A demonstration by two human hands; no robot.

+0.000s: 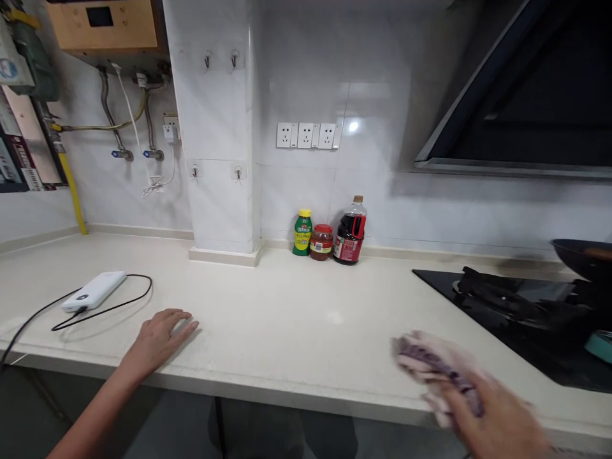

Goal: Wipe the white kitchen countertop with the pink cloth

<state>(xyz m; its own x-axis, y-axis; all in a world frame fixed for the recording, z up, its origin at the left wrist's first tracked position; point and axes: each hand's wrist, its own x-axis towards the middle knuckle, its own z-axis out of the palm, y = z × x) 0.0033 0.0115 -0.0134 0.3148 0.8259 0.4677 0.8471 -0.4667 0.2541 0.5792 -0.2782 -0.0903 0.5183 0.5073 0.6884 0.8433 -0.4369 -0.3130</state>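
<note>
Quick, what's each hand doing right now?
Left hand: open, holding nothing, at the countertop.
Right hand: closed on a bunched cloth; it's blurred, so exact finger positions can't be told.

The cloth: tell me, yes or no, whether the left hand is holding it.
No, the right hand grips the cloth, while the left hand is well apart from it, nearer the white power bank.
</note>
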